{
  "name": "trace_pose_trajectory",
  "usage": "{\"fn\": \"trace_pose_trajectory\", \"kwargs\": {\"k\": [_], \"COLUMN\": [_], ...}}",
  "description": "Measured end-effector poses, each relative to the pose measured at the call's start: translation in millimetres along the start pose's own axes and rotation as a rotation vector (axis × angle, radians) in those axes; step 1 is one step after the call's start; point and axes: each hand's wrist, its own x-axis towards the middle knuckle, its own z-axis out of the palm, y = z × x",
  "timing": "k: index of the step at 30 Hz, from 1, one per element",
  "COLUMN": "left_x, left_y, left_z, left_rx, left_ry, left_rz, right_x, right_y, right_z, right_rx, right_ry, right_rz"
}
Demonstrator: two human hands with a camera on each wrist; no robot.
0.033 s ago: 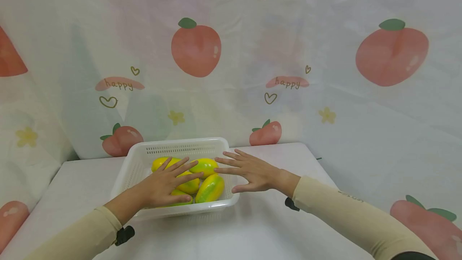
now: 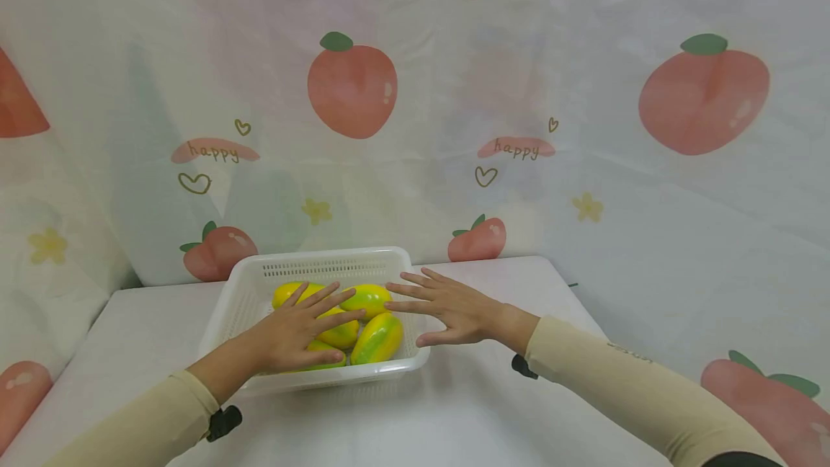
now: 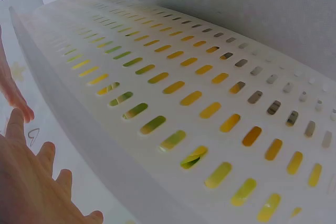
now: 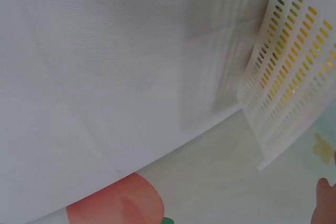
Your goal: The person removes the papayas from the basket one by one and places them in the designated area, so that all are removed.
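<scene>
Head view: the left hand point(image 2: 298, 330), fingers spread and holding nothing, hovers over fruit point(image 2: 378, 339) in the basket point(image 2: 337, 379); the right hand point(image 2: 457, 310), equally free, is spread at the basket's right rim. The step seems a poised reach; grasping would call for lowered, curling fingers. Below lies a white table point(image 2: 467, 409); behind hangs a peach-print backdrop point(image 2: 421, 92).

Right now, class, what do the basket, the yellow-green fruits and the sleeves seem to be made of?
The basket: likely moulded plastic, smooth and white, with even rows of slots. The yellow-green fruits: glossy, showing bright highlights; real skin or plastic, I cannot tell. The sleeves: probably matte fabric, as creases show.
</scene>
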Motion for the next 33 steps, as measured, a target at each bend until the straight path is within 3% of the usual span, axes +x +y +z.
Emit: {"fn": "trace_pose_trajectory", "kwargs": {"k": [15, 22, 33], "left_x": [-2.4, -11.8, -27.9], "left_y": [-0.8, -4.9, -13.1], "left_z": [-4.4, -7.8, -6.9], "left_rx": [0.013, 0.026, 0.033], "left_ry": [0.000, 0.047, 0.056], "left_rz": [-0.008, -0.019, -0.082], "right_x": [-0.3, 3.6, 14.8], "right_y": [-0.6, -1.1, 0.8], "right_z": [-0.5, -2.3, -0.8], "right_rx": [0.008, 0.024, 0.056], "right_ry": [0.008, -0.001, -0.012], "right_rz": [0.000, 0.029, 0.124]}}
